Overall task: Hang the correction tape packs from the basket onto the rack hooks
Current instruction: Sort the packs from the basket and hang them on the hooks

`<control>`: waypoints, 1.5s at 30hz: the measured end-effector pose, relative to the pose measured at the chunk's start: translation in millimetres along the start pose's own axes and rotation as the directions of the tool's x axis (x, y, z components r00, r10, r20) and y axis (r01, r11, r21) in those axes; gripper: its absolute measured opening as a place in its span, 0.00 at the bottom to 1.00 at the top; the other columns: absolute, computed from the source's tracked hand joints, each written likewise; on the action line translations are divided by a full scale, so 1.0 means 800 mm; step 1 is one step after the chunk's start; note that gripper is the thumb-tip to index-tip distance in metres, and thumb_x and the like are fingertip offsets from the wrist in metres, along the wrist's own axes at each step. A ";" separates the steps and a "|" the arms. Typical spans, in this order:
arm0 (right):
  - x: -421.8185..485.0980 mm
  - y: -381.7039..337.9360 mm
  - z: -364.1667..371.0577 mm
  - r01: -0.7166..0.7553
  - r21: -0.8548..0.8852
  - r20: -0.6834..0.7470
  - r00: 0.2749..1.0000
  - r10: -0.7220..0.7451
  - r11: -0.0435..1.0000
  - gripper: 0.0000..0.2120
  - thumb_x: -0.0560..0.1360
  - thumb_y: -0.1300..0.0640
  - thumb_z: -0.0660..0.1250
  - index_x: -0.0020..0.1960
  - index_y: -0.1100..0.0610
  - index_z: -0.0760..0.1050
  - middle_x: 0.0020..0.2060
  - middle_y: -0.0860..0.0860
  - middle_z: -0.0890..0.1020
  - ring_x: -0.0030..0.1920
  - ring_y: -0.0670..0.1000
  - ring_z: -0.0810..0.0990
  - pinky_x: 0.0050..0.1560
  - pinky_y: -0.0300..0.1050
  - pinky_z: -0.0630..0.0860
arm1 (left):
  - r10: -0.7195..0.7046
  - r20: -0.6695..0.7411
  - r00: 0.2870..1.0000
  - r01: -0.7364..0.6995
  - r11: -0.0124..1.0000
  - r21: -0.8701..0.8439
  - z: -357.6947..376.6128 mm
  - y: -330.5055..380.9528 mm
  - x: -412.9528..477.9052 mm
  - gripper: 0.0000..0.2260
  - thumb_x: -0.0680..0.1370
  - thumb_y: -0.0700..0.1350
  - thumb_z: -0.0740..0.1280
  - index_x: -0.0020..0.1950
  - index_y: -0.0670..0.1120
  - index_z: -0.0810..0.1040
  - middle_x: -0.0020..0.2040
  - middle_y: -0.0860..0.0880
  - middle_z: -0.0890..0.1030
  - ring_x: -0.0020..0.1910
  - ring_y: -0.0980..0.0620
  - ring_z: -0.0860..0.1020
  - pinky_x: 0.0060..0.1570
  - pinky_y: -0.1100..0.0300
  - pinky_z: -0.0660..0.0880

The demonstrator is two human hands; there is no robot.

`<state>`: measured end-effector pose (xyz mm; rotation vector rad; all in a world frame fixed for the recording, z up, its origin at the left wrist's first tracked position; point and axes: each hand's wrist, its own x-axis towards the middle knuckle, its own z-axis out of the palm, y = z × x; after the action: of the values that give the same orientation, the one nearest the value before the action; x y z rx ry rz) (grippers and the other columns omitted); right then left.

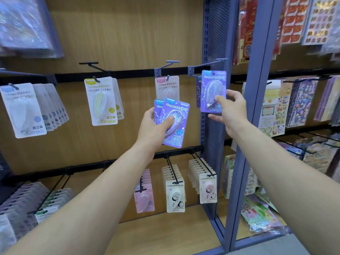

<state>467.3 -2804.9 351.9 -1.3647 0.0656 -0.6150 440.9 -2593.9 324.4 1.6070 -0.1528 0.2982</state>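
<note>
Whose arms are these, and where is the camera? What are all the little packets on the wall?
There is no machine here, just a person in a shop. The camera sits on their head and looks down, so you see both arms as if they were your own. The wall is a display rack with metal hooks. Correction tape packs hang from them: white packs at the left, then a yellow-green pack. Sticker sheets hang at the far right. The right hand pinches one purple pack up by a hook. The left hand holds at least two spare purple packs.
</note>
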 end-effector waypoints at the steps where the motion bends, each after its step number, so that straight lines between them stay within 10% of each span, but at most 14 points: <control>1: 0.003 0.001 -0.001 -0.002 -0.016 -0.005 1.000 0.002 1.000 0.14 0.81 0.57 0.68 0.65 0.54 0.71 0.54 0.47 0.80 0.42 0.47 0.87 0.44 0.54 0.86 | 0.000 0.001 1.000 0.000 1.000 0.002 0.000 0.001 0.000 0.26 0.80 0.48 0.72 0.75 0.51 0.67 0.61 0.51 0.82 0.54 0.52 0.84 0.47 0.57 0.83; 6: 0.012 0.003 0.001 0.035 -0.086 -0.027 0.999 -0.037 0.996 0.13 0.81 0.54 0.68 0.65 0.53 0.74 0.55 0.47 0.81 0.45 0.46 0.85 0.40 0.46 0.86 | 0.005 0.003 1.000 -0.005 1.000 0.010 0.000 0.004 -0.001 0.24 0.80 0.49 0.72 0.74 0.51 0.68 0.60 0.52 0.82 0.54 0.53 0.84 0.45 0.60 0.82; 12: -0.007 0.010 0.009 0.062 -0.511 -0.046 0.994 -0.099 0.858 0.25 0.78 0.45 0.69 0.73 0.51 0.71 0.66 0.51 0.77 0.64 0.54 0.77 0.62 0.52 0.76 | 0.025 -0.024 0.999 -0.025 1.000 -0.006 -0.002 0.009 -0.002 0.25 0.79 0.49 0.73 0.73 0.51 0.68 0.61 0.52 0.82 0.55 0.52 0.84 0.45 0.59 0.83; 15: -0.057 0.027 0.021 0.109 -0.268 0.250 0.967 -0.040 0.957 0.06 0.80 0.52 0.69 0.54 0.52 0.79 0.49 0.47 0.84 0.50 0.48 0.82 0.50 0.46 0.79 | 0.041 -0.031 0.999 -0.041 0.999 -0.012 -0.005 0.008 -0.002 0.26 0.78 0.48 0.74 0.73 0.51 0.68 0.61 0.52 0.81 0.55 0.52 0.84 0.49 0.55 0.83; 19: -0.097 0.046 0.034 0.030 -0.153 0.429 0.902 0.039 0.988 0.14 0.79 0.52 0.72 0.62 0.52 0.74 0.48 0.52 0.87 0.47 0.49 0.87 0.47 0.45 0.83 | 0.052 -0.033 0.998 -0.053 0.998 -0.018 -0.006 0.004 -0.006 0.27 0.76 0.48 0.76 0.71 0.52 0.68 0.62 0.52 0.80 0.56 0.51 0.83 0.49 0.54 0.84; 25: -0.096 0.048 0.034 -0.082 -0.074 0.425 0.899 0.105 0.994 0.17 0.75 0.58 0.76 0.62 0.58 0.76 0.49 0.58 0.87 0.50 0.57 0.87 0.57 0.60 0.83 | 0.056 0.007 0.998 -0.056 0.996 -0.064 -0.004 0.006 -0.012 0.31 0.73 0.46 0.79 0.71 0.51 0.68 0.61 0.51 0.81 0.56 0.51 0.84 0.48 0.51 0.85; 36: -0.087 0.039 0.029 -0.101 0.050 0.459 0.886 0.067 0.994 0.11 0.78 0.60 0.72 0.59 0.58 0.77 0.54 0.56 0.87 0.54 0.57 0.87 0.52 0.55 0.84 | 0.112 0.028 0.993 -0.111 0.992 -0.054 0.000 0.016 -0.014 0.30 0.74 0.47 0.78 0.71 0.52 0.67 0.60 0.54 0.80 0.55 0.56 0.83 0.36 0.67 0.80; 45: -0.022 0.017 0.011 0.067 0.019 0.160 0.985 -0.069 0.998 0.16 0.83 0.61 0.64 0.70 0.50 0.73 0.55 0.47 0.85 0.55 0.50 0.86 0.60 0.64 0.81 | 0.076 0.008 0.997 -0.076 0.997 0.017 -0.023 0.009 -0.007 0.21 0.78 0.46 0.75 0.65 0.54 0.69 0.57 0.56 0.82 0.51 0.58 0.84 0.40 0.66 0.79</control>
<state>460.8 -2788.1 335.9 -1.4034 -0.1155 -0.5595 431.5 -2576.6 330.4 1.6223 -0.2179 0.3529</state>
